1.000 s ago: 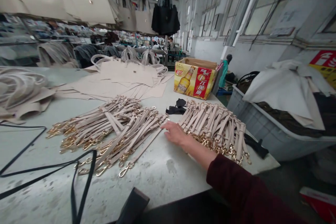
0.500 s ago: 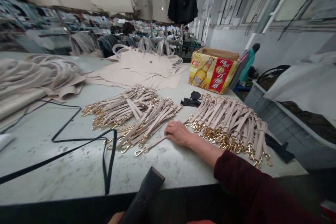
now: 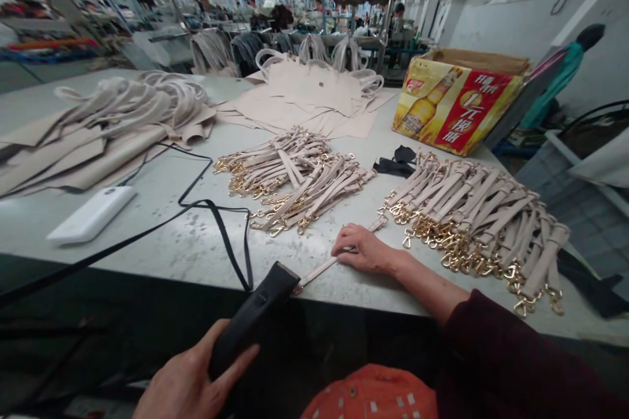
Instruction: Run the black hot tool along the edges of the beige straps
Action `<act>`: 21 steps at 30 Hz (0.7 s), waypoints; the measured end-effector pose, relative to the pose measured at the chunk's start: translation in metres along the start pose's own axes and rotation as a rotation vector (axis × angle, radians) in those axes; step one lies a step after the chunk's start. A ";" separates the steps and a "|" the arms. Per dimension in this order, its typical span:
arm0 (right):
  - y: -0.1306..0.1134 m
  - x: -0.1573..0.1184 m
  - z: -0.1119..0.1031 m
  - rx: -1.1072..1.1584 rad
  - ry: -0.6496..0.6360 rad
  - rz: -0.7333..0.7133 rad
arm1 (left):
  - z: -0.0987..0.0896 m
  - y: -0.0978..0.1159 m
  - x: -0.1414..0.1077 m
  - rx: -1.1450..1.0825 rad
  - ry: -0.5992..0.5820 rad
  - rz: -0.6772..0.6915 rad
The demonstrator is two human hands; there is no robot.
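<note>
My left hand (image 3: 189, 373) is wrapped round a black handheld tool (image 3: 253, 314) with a broad, flat head, held tilted at the table's front edge. My right hand (image 3: 366, 249) pinches a narrow beige strap (image 3: 318, 270) against the tabletop. One end of that strap lies close to the tool's head; whether they touch I cannot tell. Its other end, with gold hardware, shows beyond my fingers. Behind my right hand is a loose heap of beige straps (image 3: 304, 173) with gold snap hooks. To the right, more straps (image 3: 466, 209) lie in a row, hooks towards me.
A beer carton (image 3: 452, 105) stands at the back right, with black scraps (image 3: 396, 163) before it. Beige bag panels (image 3: 304, 98) and rolled handles (image 3: 147, 101) cover the back and left. A white power bank (image 3: 93, 215) and black cord (image 3: 137, 236) lie at left.
The strap in my right hand has been drawn towards me, out from the heap's edge. My left hand has come into view, and the tool's head is now near the strap's end.
</note>
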State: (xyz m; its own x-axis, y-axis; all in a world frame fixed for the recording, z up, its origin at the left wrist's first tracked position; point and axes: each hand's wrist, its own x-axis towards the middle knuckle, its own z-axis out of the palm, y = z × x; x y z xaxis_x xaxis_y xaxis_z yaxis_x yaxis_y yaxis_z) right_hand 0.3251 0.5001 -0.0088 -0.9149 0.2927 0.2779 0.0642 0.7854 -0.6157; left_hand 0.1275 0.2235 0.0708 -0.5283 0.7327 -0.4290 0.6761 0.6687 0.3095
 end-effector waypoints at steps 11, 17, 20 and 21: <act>0.013 -0.004 0.009 0.050 0.069 -0.059 | -0.036 0.048 0.011 0.253 -0.225 0.078; 0.012 -0.001 0.008 0.052 0.038 -0.054 | -0.036 0.068 0.027 0.270 -0.211 0.121; 0.010 0.000 0.006 0.053 0.040 -0.039 | -0.035 0.063 0.030 0.243 -0.176 0.140; 0.009 0.000 0.006 0.056 0.043 -0.033 | -0.035 0.059 0.029 0.227 -0.166 0.150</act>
State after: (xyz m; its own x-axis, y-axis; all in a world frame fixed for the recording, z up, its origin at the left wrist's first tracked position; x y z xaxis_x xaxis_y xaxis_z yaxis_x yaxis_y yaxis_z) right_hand 0.3237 0.5041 -0.0187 -0.8983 0.2912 0.3291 0.0111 0.7637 -0.6455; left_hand 0.1337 0.2888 0.1062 -0.3356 0.7777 -0.5316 0.8472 0.4959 0.1905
